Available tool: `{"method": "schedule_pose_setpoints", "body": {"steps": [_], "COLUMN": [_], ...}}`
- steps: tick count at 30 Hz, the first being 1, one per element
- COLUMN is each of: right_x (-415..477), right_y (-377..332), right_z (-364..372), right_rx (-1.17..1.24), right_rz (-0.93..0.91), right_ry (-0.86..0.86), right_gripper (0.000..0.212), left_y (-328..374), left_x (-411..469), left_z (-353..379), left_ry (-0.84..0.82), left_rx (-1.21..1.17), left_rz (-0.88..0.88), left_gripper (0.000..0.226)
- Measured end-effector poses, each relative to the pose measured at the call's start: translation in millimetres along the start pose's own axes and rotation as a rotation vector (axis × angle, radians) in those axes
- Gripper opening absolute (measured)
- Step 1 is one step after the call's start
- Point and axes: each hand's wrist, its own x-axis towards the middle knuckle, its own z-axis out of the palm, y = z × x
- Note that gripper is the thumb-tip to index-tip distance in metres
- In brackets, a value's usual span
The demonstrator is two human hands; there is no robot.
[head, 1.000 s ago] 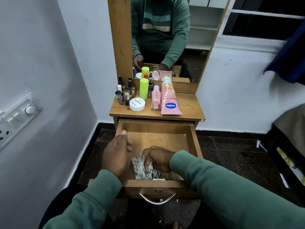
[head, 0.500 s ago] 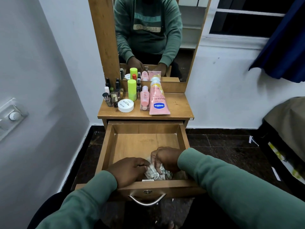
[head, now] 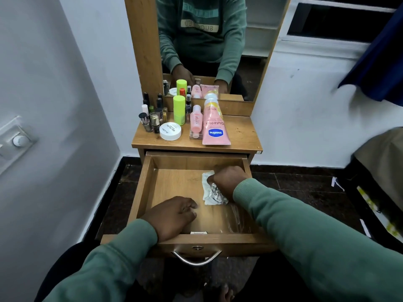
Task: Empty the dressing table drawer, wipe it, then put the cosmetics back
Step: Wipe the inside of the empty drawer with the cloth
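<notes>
Now right hand [head: 229, 182], fingers curled round cloth [head: 212, 192] in drawer [head: 174, 184]; left hand [head: 172, 216] loosely curled, empty.

One drawer [head: 144, 192], one cloth [head: 211, 194], one pink tube [head: 214, 127], one white jar [head: 170, 131].
</notes>
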Motion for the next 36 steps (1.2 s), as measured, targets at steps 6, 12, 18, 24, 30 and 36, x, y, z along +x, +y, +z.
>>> {"method": "schedule_pose_setpoints", "body": {"steps": [6, 12, 18, 24, 30, 36], "right_x": [-21, -32, -44, -50, -58, -59], "right_y": [-1, -12, -18, -26, -20, -21], "right_z": [2, 5, 1, -2, -6, -7], "right_rx": [-0.108, -0.08, 0.017, 0.101, 0.23, 0.443], "right_rz": [-0.037, -0.051, -0.039, -0.023, 0.01, 0.041], "right_ry": [-0.048, -0.108, -0.279, -0.474, -0.535, -0.519], "right_gripper": [0.043, 0.046, 0.055, 0.059, 0.053, 0.055], "left_y": [-1, 0, 1, 2, -10, -22], "left_x": [-1, -1, -2, -4, 0, 0], "left_z": [-1, -3, -3, -4, -4, -10], "left_ry": [0.016, 0.027, 0.035, 0.055, 0.236, 0.515], "left_rx": [0.032, 0.025, 0.036, 0.036, -0.234, -0.699], "left_rz": [-0.006, -0.015, -0.015, -0.015, -0.036, -0.14], "left_gripper": [0.035, 0.034, 0.031, 0.03, 0.014, 0.02]}}
